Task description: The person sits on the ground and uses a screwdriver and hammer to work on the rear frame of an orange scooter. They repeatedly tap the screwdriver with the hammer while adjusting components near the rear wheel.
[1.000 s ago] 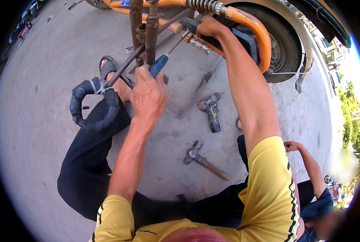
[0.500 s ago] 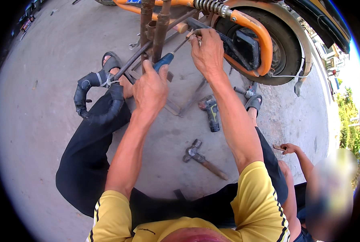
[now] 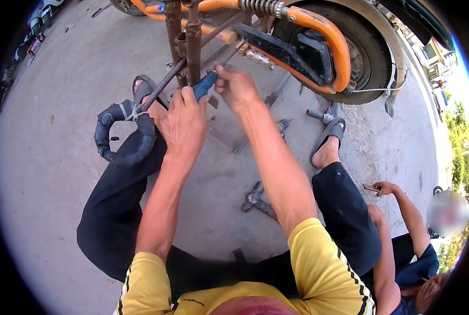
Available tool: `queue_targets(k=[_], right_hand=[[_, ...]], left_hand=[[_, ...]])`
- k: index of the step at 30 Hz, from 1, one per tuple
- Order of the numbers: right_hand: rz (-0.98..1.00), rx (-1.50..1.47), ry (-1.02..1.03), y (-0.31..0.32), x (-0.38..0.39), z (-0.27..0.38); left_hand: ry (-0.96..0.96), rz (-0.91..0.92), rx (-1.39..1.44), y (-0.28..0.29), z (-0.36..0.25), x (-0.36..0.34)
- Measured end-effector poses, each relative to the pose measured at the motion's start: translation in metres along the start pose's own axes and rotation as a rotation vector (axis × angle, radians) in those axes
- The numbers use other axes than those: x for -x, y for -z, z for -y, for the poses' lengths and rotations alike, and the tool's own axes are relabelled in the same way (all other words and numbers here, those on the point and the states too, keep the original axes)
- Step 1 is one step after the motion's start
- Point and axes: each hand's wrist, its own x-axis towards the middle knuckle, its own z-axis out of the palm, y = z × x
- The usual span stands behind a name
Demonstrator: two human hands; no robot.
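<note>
1. Grey concrete ground [image 3: 45, 157] spreads beneath an outdoor work spot, with an orange vehicle frame [image 3: 344, 58] and its dark-tyred wheel [image 3: 368, 65] across the upper right of the frame.
2. At upper centre, a blue-handled tool [image 3: 207, 84] slants beside rusty upright tubes [image 3: 194, 42], its thin shaft running up and right toward the frame's underside; the exact contact at its tip is too small to tell.
3. Wrapped around that handle is the left hand [image 3: 184, 121], fingers curled closed. Right hand [image 3: 237, 89], fingers bent and thumb drawn in, meets the tool's front end; whether it pinches the shaft cannot be told.
4. By appearances, the step in hand is guiding the tool in a two-handed hold; the next move calls for a steady handle and a shaft kept in line.
5. Near centre, a hammer [image 3: 253, 199] lies partly behind the right forearm.
6. Small dark lettering marks the yellow shirt [image 3: 329, 262]; a blue label [image 3: 161, 8] at the top edge is too small to read. No brand can be made out.
</note>
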Motion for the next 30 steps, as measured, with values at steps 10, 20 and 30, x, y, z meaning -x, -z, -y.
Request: queue_targets(k=[10, 20, 30], right_hand=[[0.154, -0.128, -0.003, -0.002, 0.011, -0.008], [-0.041, -0.198, -0.036, -0.012, 0.006, -0.008], [0.031, -0.146, 0.007, -0.012, 0.015, -0.011]], left_hand=[[0.265, 0.298, 0.518, -0.011, 0.019, -0.027], [0.059, 0.026, 0.096, -0.002, -0.001, -0.014], [0.317, 0.216, 0.517, -0.017, 0.010, -0.029]])
